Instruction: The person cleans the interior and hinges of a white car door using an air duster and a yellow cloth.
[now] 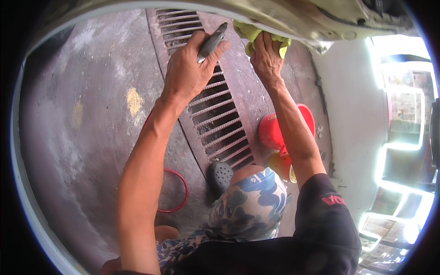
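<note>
My left hand (190, 68) grips a dark grey elongated piece (210, 45) between thumb and fingers, its narrow end pointing up and away from me. I cannot tell what this piece is. To the right, my right hand (268, 58) presses a crumpled yellow-green cloth (248, 31) at the lower edge of a beige metal panel (292, 17), which looks like vehicle bodywork. The panel's edge hides part of the cloth, and my fingertips are buried in its folds. Both hands are above the floor, over and beside a drain grate (220, 113) of ribbed steel bars.
A red plastic bucket (270, 132) stands below my right forearm, with a yellowish container (277, 165) close by. A red hose (186, 192) curves across the stained concrete floor (92, 144). My dark perforated clog (221, 173) rests at the grate's near end. A white wall (354, 113) rises at right.
</note>
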`<action>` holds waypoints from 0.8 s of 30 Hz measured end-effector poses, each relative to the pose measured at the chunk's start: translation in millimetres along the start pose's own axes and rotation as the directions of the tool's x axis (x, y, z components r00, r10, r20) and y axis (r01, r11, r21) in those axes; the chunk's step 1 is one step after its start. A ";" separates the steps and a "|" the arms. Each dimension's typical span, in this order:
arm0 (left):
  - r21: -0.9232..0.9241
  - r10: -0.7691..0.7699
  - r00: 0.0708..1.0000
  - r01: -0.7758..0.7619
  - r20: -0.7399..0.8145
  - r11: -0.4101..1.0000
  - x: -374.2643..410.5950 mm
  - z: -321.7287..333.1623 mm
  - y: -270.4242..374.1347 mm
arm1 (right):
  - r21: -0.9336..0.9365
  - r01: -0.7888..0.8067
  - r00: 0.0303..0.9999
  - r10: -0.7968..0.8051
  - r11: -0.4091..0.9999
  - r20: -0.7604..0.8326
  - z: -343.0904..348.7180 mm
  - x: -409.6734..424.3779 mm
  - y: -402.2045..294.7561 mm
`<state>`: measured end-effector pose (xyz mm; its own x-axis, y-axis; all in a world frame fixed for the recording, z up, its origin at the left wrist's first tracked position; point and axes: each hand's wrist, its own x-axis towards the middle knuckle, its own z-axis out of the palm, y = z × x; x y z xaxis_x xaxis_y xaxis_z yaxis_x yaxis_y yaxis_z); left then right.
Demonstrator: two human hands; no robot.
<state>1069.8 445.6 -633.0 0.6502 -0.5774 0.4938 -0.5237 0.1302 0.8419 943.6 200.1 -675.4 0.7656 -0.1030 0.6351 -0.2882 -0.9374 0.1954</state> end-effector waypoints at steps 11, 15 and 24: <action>0.121 -0.025 0.990 0.009 0.135 0.993 13.2 127.0 49.9 | 0.660 -0.428 0.571 0.751 0.617 -0.331 18.4 -18.3 4.5; 0.176 -0.034 0.991 0.010 0.133 0.984 12.4 148.4 62.5 | 0.992 -0.128 0.156 0.988 0.003 0.017 -6.3 -5.3 6.8; 0.265 0.033 0.993 -0.061 0.111 0.962 -11.2 125.2 92.7 | 0.921 -0.240 0.341 0.915 0.307 -0.216 -37.7 -10.0 -66.5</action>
<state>945.0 363.2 -587.8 0.5674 -0.6590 0.4938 -0.6899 -0.0530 0.7219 933.4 276.0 -666.5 -0.1268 -0.8211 0.5566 0.2574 -0.5691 -0.7809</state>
